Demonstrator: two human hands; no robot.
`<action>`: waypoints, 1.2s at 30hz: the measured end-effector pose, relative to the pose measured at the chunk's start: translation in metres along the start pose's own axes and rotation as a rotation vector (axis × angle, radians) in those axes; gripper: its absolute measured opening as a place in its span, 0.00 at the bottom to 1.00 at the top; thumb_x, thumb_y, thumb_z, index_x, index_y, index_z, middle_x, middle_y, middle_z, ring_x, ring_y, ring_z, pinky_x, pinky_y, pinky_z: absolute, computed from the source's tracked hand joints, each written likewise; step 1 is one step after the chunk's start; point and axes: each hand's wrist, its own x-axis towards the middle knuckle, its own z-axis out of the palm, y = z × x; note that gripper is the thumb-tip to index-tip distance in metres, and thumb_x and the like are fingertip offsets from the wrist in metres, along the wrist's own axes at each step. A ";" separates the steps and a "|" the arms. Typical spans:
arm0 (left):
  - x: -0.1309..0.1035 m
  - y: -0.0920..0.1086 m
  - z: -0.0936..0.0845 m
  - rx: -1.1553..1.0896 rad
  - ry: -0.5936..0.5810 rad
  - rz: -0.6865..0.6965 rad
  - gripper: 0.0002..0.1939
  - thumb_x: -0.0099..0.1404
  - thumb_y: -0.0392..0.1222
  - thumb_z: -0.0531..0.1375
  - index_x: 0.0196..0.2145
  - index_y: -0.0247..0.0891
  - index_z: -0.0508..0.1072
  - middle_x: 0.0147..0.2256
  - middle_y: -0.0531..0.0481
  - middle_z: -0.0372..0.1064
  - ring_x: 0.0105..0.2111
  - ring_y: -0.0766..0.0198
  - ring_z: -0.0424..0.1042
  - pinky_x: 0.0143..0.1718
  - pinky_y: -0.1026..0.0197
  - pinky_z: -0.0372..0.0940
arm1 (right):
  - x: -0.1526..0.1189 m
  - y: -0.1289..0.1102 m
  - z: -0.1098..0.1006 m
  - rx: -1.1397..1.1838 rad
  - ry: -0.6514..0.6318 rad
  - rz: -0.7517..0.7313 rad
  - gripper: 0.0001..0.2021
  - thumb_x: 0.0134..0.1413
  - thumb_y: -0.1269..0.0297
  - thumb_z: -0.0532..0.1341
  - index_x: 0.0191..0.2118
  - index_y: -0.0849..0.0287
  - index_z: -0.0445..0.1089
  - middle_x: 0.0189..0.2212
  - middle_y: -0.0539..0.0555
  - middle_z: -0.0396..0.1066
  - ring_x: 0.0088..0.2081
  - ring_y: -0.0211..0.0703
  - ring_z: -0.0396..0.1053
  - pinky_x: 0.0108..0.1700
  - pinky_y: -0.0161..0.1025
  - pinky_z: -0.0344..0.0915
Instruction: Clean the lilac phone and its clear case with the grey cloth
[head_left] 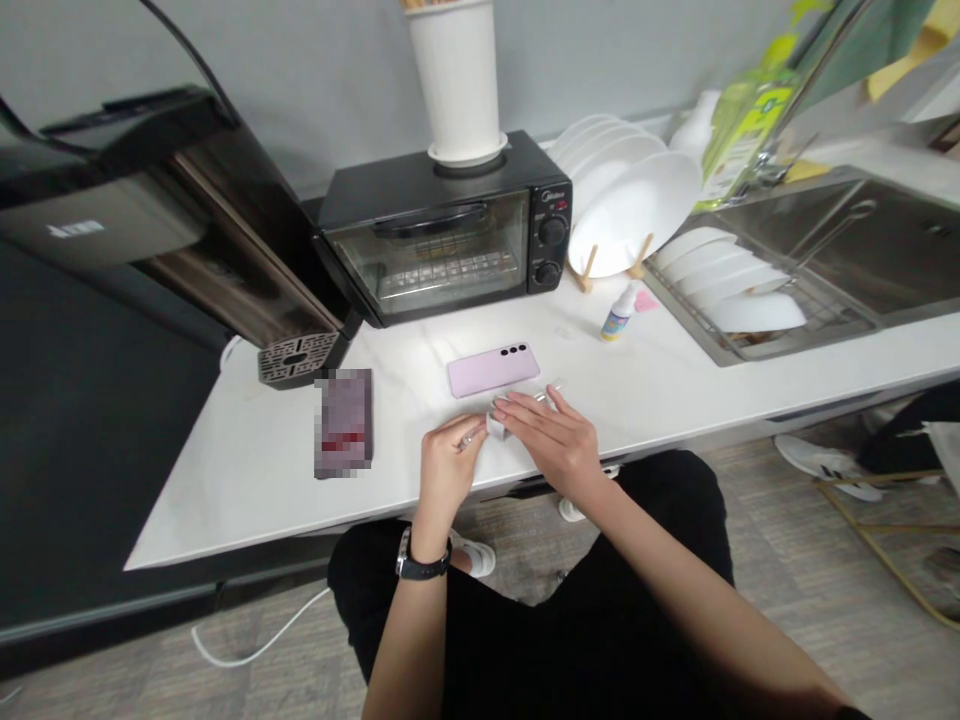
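Observation:
A clear, see-through piece (470, 437) with a glossy edge shows at the fingers of my left hand (450, 455), which is closed on it. My right hand (559, 437) has its fingers together, pressed over a small crumpled white wipe (495, 424) against the clear piece. Another bit of clear edge pokes out beyond the right fingertips. Most of the clear piece is hidden by my hands, so its full shape is unclear. Just behind them a lilac phone (493, 369) lies back side up, three camera lenses at its right end.
A dark box (343, 422), partly pixelated, lies at left near a coffee machine (296, 358). Behind stand a toaster oven (450, 250) and racked white plates (630, 215). A small spray bottle (619, 315) stands before the sink (874, 240) on the right.

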 end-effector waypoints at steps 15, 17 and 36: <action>0.002 0.003 0.003 -0.060 0.016 -0.014 0.09 0.53 0.37 0.49 0.31 0.37 0.68 0.32 0.50 0.66 0.34 0.66 0.64 0.36 0.63 0.59 | -0.011 0.023 -0.003 -0.024 0.138 0.151 0.16 0.45 0.77 0.47 0.42 0.57 0.59 0.46 0.49 0.53 0.49 0.43 0.46 0.51 0.45 0.46; 0.002 0.003 0.003 -0.058 0.018 -0.011 0.10 0.53 0.36 0.49 0.31 0.37 0.67 0.32 0.50 0.66 0.34 0.66 0.64 0.36 0.64 0.59 | -0.009 0.017 0.003 -0.007 0.141 0.142 0.17 0.45 0.77 0.47 0.42 0.57 0.58 0.46 0.49 0.53 0.49 0.43 0.46 0.51 0.46 0.46; 0.000 -0.004 -0.002 0.007 0.003 -0.003 0.09 0.51 0.33 0.48 0.21 0.34 0.66 0.22 0.52 0.64 0.24 0.68 0.62 0.26 0.65 0.58 | 0.000 -0.016 0.010 0.032 -0.055 -0.091 0.19 0.48 0.74 0.46 0.47 0.52 0.49 0.47 0.45 0.51 0.49 0.38 0.47 0.52 0.42 0.44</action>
